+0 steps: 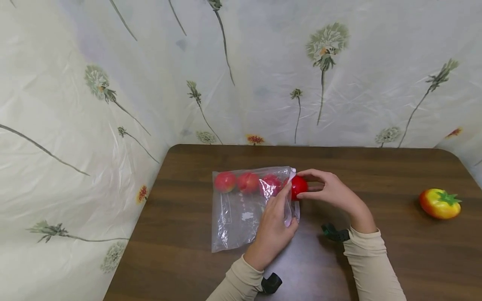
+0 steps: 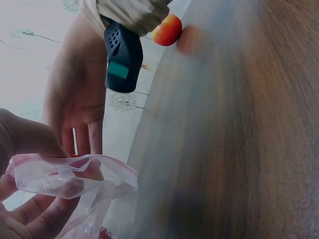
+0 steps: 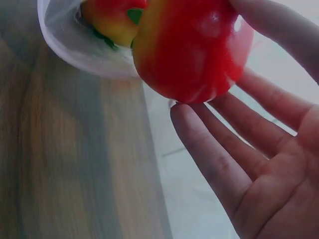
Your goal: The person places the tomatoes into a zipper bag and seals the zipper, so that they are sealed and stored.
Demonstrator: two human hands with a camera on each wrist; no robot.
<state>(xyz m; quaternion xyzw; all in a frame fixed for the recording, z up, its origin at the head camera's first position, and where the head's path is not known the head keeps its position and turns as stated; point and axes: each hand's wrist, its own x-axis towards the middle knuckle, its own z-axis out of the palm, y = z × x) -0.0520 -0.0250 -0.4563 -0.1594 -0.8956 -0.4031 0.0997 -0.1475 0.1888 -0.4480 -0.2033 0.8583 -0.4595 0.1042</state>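
A clear zip bag (image 1: 235, 221) lies on the table with several red fruits (image 1: 248, 182) in a row along its far side. My left hand (image 1: 275, 228) holds the bag's mouth at its right end, the pinkish rim (image 2: 117, 167) spread open in the left wrist view. Between the fingertips and thumb of my right hand (image 1: 333, 192) is a shiny red tomato (image 1: 299, 187), right at the bag's opening. Close up, this tomato (image 3: 194, 50) has a yellow side and a bit of green leaf. Just past it, a red-yellow fruit (image 3: 117, 22) shows inside the bag.
Far to the right on the brown wooden table (image 1: 169, 234) sits another red-yellow tomato (image 1: 439, 204) with a green leafy top. Behind the table hangs a pale sheet (image 1: 263, 83) with a dandelion print. Dark straps with small devices (image 1: 272, 283) are on both wrists.
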